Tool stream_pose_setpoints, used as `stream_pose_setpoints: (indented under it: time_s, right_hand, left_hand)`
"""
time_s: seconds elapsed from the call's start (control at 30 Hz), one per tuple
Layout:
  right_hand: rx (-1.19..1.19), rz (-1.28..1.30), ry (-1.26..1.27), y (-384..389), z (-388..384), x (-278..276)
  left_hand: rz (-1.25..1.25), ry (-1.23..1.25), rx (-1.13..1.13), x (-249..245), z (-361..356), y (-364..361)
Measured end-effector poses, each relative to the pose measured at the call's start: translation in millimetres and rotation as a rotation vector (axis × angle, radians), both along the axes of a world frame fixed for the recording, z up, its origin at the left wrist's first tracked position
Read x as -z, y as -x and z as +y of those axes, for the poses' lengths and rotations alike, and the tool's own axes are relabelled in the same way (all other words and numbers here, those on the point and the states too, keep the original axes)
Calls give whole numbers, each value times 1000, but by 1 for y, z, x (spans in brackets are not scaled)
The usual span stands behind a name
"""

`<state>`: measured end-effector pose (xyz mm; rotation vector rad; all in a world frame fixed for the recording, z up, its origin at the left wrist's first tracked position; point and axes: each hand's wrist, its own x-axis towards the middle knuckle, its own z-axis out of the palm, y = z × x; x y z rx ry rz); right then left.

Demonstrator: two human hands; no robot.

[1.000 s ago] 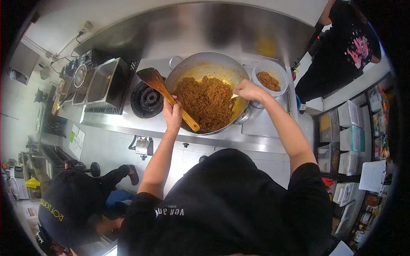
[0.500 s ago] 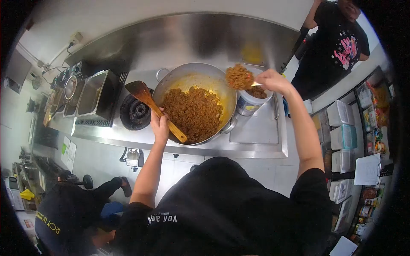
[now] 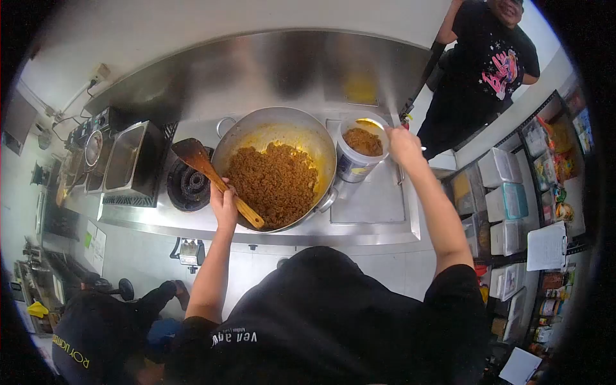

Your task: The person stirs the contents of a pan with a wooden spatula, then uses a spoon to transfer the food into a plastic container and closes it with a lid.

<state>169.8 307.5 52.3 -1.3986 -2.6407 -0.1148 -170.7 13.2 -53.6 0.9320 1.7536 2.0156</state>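
My left hand (image 3: pixel 224 204) is closed around a wooden spatula (image 3: pixel 246 212). Its dark, stained blade points up and left, off the rim of a big metal pot (image 3: pixel 329 152). Brown minced food (image 3: pixel 273 183) fills the bottom of the pot, with yellow oil along the sides. To the right of the pot stands a white tub (image 3: pixel 352 165) with more of the brown food (image 3: pixel 362 142) inside. At the tub's right rim my right hand (image 3: pixel 405 147) is closed on the handle of a large spoon, whose bowl is in the tub and hard to make out.
A black gas burner (image 3: pixel 190 184) lies left of the pot, beside steel food pans (image 3: pixel 131 157). One person (image 3: pixel 481 77) stands at the upper right; another person (image 3: pixel 96 333) is low on the left. Shelves with boxes (image 3: pixel 504 202) line the right side.
My right hand has lowered the heaped spoon from above the pot's right rim into the tub. My left hand still holds the spatula across the pot's edge. The whole view has shifted slightly.
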Motion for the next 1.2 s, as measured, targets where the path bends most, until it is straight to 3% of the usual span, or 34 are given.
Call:
stream_pose_setpoints:
  time_s: [0.1, 0.17, 0.3, 0.47, 0.6, 0.67, 0.77, 0.83, 0.87, 0.93, 1.07, 1.2]
  right_hand:
    - [-32, -98, -17, -4, -9, -21]
    - [-18, -223, -30, -3, -8, -10]
    - [-110, -184, -13, 28, -1, 36]
    - [-120, -139, -103, 31, 3, -11]
    - [-222, -270, -244, 23, 35, 28]
    - [-224, -221, -296, 8, 38, 22]
    - [-90, -222, -48, 26, 10, -42]
    - [-171, -117, -23, 53, -11, -64]
    - [-189, -117, -11, 71, -19, -55]
    - [-467, 1, -67, 113, -28, -28]
    - [-544, -300, -6, 213, -13, 70]
    - [-555, -232, -65, 261, 20, 123]
  left_hand:
    - [-25, -47, 4, 1, 2, 0]
    - [1, -19, -12, -3, 0, -2]
    - [3, 39, -15, -7, 0, -3]
    - [-6, -40, -1, -1, 1, 0]
    - [7, -13, -30, 5, 1, 4]
    - [-25, -18, -39, 10, -1, 6]
    - [34, -2, -78, -2, -1, 0]
    - [-12, -21, -39, 4, -2, 3]
    - [-31, -12, -28, 1, -2, 3]
    - [-3, -7, -54, -4, -3, 0]
    - [-4, 2, -35, -6, -5, 1]
    - [-19, 17, -24, -1, -6, 5]
